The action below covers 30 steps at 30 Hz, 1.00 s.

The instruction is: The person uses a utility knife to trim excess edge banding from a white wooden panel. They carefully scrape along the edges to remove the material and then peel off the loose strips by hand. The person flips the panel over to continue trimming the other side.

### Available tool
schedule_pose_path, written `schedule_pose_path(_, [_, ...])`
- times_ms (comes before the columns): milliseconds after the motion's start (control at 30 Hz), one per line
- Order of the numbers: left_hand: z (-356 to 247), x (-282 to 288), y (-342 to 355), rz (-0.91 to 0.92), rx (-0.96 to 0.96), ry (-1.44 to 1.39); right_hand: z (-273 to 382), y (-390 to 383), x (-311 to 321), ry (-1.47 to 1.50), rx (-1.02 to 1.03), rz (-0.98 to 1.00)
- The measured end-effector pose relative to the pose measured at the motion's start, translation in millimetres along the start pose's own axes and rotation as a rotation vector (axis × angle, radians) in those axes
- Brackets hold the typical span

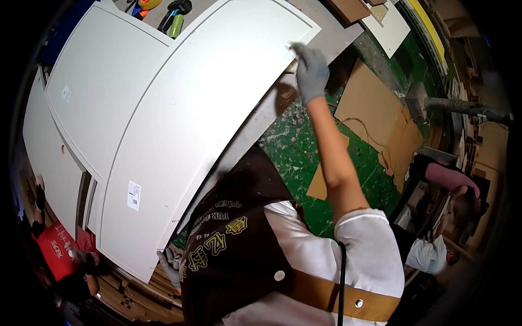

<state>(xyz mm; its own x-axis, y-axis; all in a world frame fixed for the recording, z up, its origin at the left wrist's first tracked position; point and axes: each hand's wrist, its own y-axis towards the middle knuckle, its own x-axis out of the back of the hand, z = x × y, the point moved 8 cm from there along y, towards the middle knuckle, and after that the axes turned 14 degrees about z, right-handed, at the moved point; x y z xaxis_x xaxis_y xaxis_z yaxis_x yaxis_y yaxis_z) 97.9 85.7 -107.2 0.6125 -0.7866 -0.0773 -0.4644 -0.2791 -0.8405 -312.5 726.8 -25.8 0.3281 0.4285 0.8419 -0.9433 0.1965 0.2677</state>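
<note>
Head view: the big white board [201, 125] lies across the workbench [331, 41], and the gloved right hand [311, 71] grips the board's far right edge, fingers curled over it. The gloved left hand [170, 264] holds the board's near corner from below, beside the brown apron [234, 255].

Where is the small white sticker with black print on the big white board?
The white sticker sits near the lower left end of the large white board in the head view, above the left hand gripping that end.
</note>
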Motion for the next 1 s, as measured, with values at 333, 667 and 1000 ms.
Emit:
schedule_pose_path(333, [5.0,-9.2,-6.7,-0.065,-0.018,-0.158,77.9,-61.5,-21.7,0.190,0.191,0.137])
schedule_pose_path(667, [-20.0,33.2,5.1,-0.022,-0.263,-0.077,142.0,-115.0,-34.0,0.016,0.143,0.091])
schedule_pose_path(1000, [-18.2,28.8,9.7,0.099,-0.108,-0.095,242.9,-209.3,-61.2,0.165,0.305,0.255])
